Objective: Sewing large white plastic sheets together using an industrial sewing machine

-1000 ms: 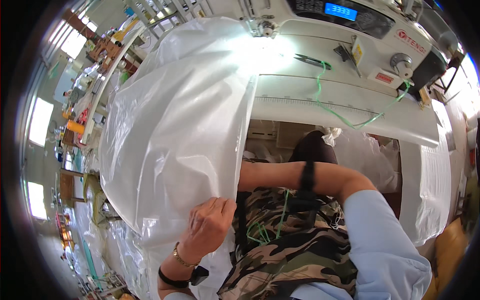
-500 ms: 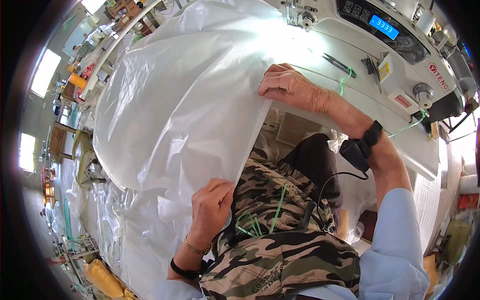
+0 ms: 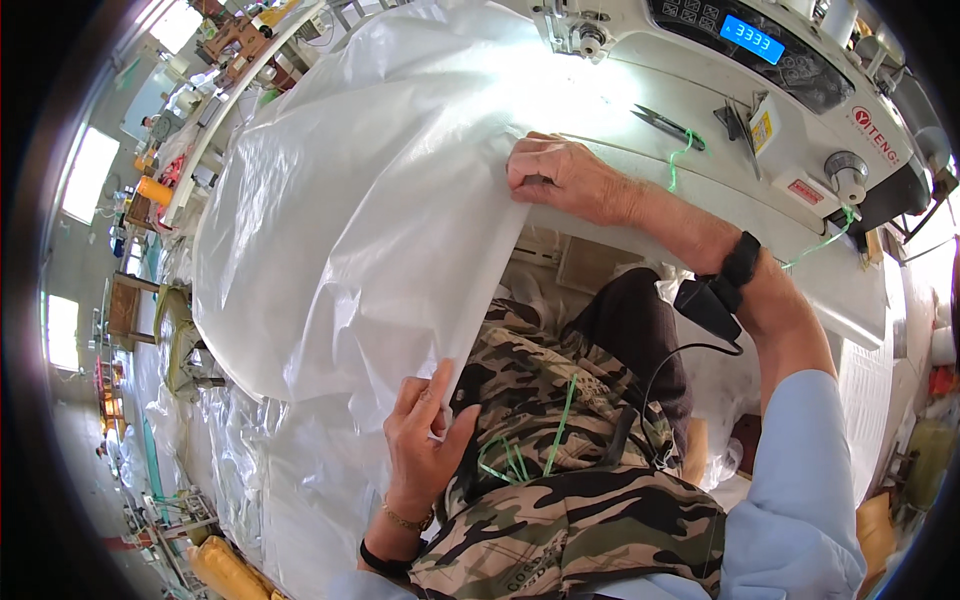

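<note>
A large translucent white plastic sheet (image 3: 350, 240) spreads over the table, its folded edge running down toward my lap. At the upper end of that edge my right hand (image 3: 570, 180) is closed, pinching the sheet between thumb and fingers. Lower along the same edge, my left hand (image 3: 428, 435) has its index finger stretched up against the plastic and its thumb held apart. The sheet's far part lies in bright light near the needle area of a white sewing machine (image 3: 880, 125).
Dark thread snips (image 3: 665, 125) lie on the machine bed, with green thread (image 3: 674, 165) trailing from them. More green strands rest on my camouflage apron (image 3: 570, 500). A table edge with wooden parts and tools (image 3: 245, 45) stands at the far left.
My left hand has loosened from the edge, its index finger and thumb now spread. My right hand, keeping its pinch, has shifted slightly left with the sheet.
</note>
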Demonstrator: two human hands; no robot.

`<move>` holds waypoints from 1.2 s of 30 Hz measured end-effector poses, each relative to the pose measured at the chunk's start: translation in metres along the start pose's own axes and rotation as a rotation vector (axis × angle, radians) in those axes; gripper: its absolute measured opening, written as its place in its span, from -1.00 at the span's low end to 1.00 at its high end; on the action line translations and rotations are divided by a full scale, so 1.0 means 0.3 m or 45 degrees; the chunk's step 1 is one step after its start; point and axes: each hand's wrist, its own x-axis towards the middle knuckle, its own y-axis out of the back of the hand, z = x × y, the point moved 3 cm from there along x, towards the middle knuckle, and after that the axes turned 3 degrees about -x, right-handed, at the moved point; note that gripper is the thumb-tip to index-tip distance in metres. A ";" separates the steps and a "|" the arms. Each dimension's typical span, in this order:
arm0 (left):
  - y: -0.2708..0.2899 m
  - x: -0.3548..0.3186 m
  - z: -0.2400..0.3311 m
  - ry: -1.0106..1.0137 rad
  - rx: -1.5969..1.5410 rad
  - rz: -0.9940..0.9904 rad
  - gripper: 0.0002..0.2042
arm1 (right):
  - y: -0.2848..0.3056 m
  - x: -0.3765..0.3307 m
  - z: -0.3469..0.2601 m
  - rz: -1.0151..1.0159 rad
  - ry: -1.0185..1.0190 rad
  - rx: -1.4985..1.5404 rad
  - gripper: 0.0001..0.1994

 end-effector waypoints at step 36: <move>0.014 0.109 -0.088 -0.063 -0.034 -0.255 -0.71 | 0.106 0.046 0.132 0.000 -0.031 -0.481 -0.74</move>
